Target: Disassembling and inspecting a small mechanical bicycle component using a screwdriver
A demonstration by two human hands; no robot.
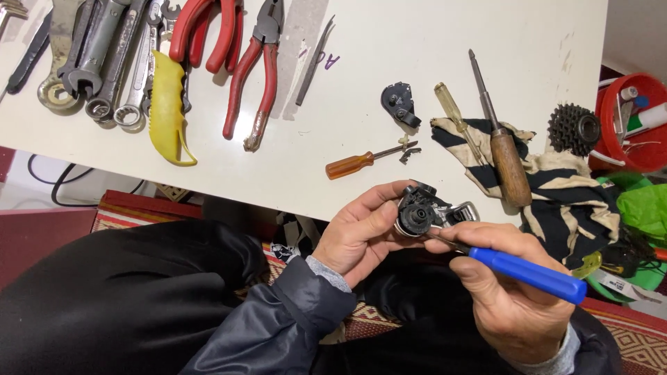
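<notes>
left hand (pixel 361 232) grip clamped on black mechanism (pixel 425 212), steadying it | right hand (pixel 511 292) grip closed on blue-handled screwdriver (pixel 531 273), tip at mechanism

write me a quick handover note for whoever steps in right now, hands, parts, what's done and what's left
Left hand: grips the black and silver mechanism, held over the table edge.
Right hand: holds the blue-handled screwdriver, tip at the mechanism.
On the table: a small black part, an orange-handled screwdriver with tiny pieces by its tip, a wooden-handled screwdriver on a striped cloth, a gear cluster.
Done: some parts appear to be off already.
Left: the mechanism is in hand, with the screwdriver at it.
</notes>
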